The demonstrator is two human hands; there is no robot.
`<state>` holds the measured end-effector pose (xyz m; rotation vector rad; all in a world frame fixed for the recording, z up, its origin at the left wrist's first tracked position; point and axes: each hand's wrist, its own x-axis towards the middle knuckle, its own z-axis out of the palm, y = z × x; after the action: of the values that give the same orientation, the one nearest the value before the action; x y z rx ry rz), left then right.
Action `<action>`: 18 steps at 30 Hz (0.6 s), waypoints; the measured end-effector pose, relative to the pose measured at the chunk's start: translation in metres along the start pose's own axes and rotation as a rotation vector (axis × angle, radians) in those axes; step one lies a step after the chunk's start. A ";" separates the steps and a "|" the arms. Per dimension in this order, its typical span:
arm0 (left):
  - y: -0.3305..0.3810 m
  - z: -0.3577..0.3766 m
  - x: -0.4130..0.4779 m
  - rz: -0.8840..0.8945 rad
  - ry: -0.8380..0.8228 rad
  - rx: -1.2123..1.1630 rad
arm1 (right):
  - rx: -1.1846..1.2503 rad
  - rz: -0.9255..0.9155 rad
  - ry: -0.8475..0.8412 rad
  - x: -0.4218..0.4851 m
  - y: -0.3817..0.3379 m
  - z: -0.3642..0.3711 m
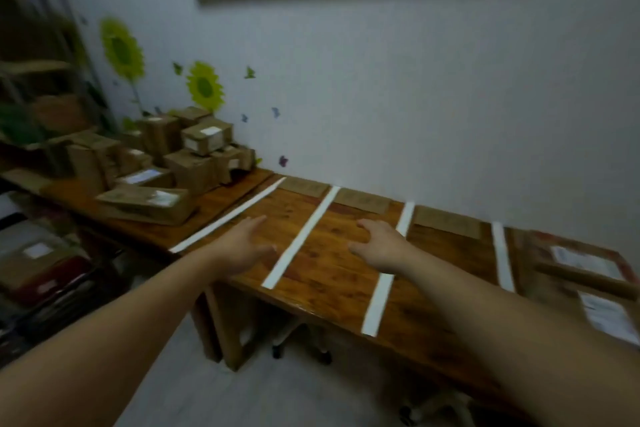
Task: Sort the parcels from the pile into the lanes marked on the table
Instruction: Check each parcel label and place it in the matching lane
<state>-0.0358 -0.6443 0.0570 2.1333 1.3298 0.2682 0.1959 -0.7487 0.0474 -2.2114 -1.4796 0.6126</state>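
Hands [242, 246] empty; brown parcels [162, 163], white labels apparently, piled left.

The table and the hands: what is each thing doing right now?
Left hand: open, holding nothing, over the first lane.
Right hand: open, holding nothing, over the second lane.
Pile of parcels: stacked at the table's left end, untouched.
Tape strips: stuck flat, marking lanes.
Table: the lanes under the hands hold no parcels.
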 end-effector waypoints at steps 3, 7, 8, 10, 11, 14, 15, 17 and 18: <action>-0.073 -0.063 0.000 -0.104 0.026 -0.034 | 0.005 -0.094 -0.032 0.030 -0.083 0.041; -0.143 -0.128 0.006 -0.212 0.077 -0.056 | -0.008 -0.178 -0.096 0.070 -0.165 0.078; -0.158 -0.142 0.011 -0.235 0.098 -0.061 | -0.013 -0.196 -0.109 0.082 -0.182 0.085; -0.184 -0.163 0.025 -0.263 0.128 -0.072 | -0.013 -0.232 -0.128 0.108 -0.210 0.098; -0.196 -0.171 0.033 -0.274 0.134 -0.071 | -0.013 -0.242 -0.135 0.122 -0.222 0.105; -0.228 -0.192 0.068 -0.311 0.120 -0.087 | -0.005 -0.267 -0.175 0.169 -0.251 0.125; -0.238 -0.199 0.083 -0.325 0.113 -0.089 | 0.001 -0.271 -0.188 0.188 -0.260 0.133; -0.258 -0.212 0.114 -0.336 0.115 -0.085 | 0.006 -0.279 -0.184 0.229 -0.278 0.149; -0.268 -0.220 0.132 -0.334 0.122 -0.092 | 0.017 -0.287 -0.177 0.251 -0.288 0.155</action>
<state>-0.2749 -0.3606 0.0569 1.8075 1.6827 0.3179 -0.0232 -0.3993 0.0476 -1.9213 -1.8311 0.7344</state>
